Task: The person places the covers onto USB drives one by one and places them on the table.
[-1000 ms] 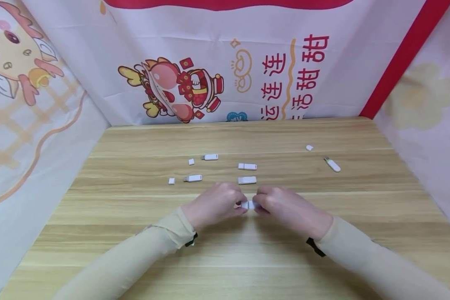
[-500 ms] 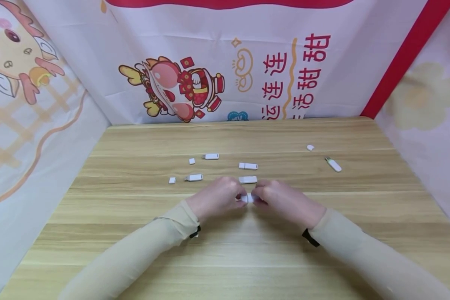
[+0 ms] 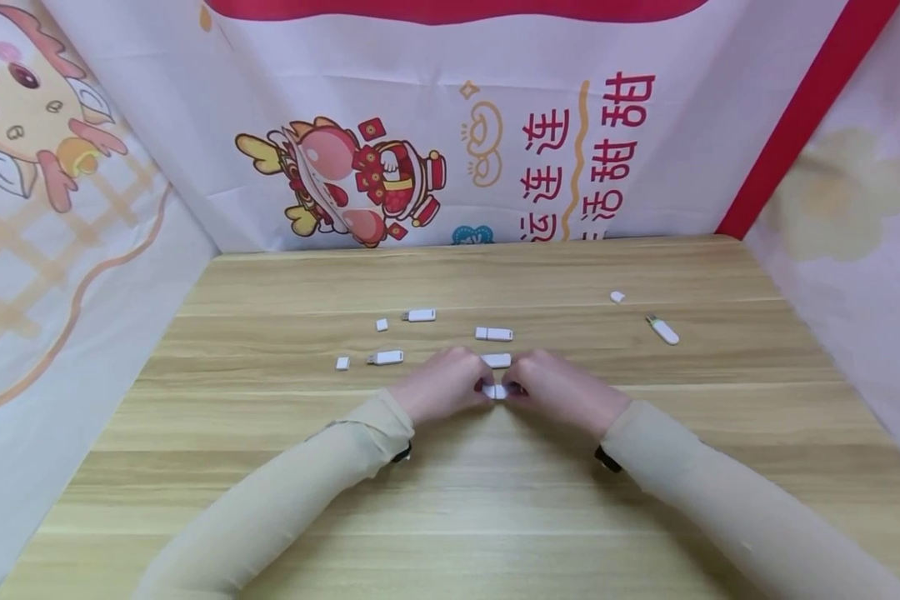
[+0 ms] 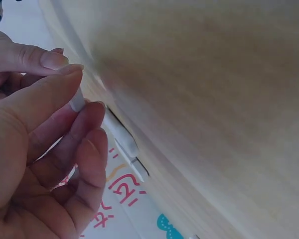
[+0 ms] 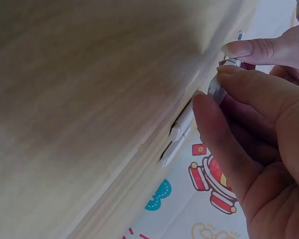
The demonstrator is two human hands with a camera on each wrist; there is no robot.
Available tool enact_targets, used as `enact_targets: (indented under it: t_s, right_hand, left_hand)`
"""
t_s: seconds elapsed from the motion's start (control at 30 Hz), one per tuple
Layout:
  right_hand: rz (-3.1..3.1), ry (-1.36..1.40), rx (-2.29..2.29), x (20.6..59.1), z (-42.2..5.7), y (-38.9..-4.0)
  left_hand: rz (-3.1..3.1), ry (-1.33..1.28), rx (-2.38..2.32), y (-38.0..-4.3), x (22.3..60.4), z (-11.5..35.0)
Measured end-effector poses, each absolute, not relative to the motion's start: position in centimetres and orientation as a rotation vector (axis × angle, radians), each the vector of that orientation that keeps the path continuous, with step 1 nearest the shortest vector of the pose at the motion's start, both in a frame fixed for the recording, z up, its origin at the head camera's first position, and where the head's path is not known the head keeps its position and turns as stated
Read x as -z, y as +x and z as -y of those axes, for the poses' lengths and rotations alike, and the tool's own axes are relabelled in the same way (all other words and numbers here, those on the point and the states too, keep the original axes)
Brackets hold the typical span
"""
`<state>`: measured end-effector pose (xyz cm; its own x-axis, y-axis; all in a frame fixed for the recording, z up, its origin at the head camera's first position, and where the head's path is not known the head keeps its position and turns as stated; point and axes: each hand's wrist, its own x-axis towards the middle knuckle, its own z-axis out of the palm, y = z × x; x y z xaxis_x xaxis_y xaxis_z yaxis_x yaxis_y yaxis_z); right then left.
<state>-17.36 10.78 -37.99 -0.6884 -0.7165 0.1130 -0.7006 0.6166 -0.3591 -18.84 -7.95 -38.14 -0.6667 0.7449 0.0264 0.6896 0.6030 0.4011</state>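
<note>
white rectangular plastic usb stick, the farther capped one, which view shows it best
The head view: the white stick is fully unobstructed, cap and all. Left wrist: cap visible, body partly covered. Right wrist: mostly one end.

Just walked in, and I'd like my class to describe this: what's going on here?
A person's left hand and right hand pinch a small white USB stick between them, one at each end, over the wooden table. A seam shows across it; whether it is fully closed is hard to tell. Just beyond lie two white sticks with no bare plug showing. To the left are two uncapped sticks and two loose caps; to the right, another uncapped stick with a separate white cap nearby.
</note>
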Motion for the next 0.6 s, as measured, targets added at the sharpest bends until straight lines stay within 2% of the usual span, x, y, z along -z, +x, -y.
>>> enact_targets:
  t_s: [0.6]
  right_hand:
    - [-2.782,-1.15,0.502,38.5,-10.0,-19.2]
  left_hand:
    - [-2.714,1.139,-0.468,-20.0,38.6,7.8]
